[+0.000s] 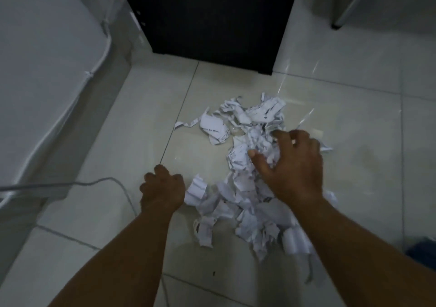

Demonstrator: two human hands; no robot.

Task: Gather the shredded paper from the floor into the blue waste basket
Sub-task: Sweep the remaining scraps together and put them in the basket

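Note:
A heap of white shredded paper point(245, 203) with black print lies on the pale tiled floor, spreading from the middle toward the lower right. My right hand point(292, 165) hovers over the heap's centre, fingers spread and curled down onto the scraps, closing around none that I can see. My left hand point(162, 188) is a closed fist at the heap's left edge, knuckles near the floor, and I see nothing in it. A sliver of something blue point(422, 251) shows at the right edge; whether it is the waste basket I cannot tell.
A dark cabinet point(207, 16) stands at the back centre. A white wall with a cable point(103, 54) runs along the left. A grey cord point(70, 184) crosses the floor by my left arm. A metal furniture leg point(342, 16) stands at the top right.

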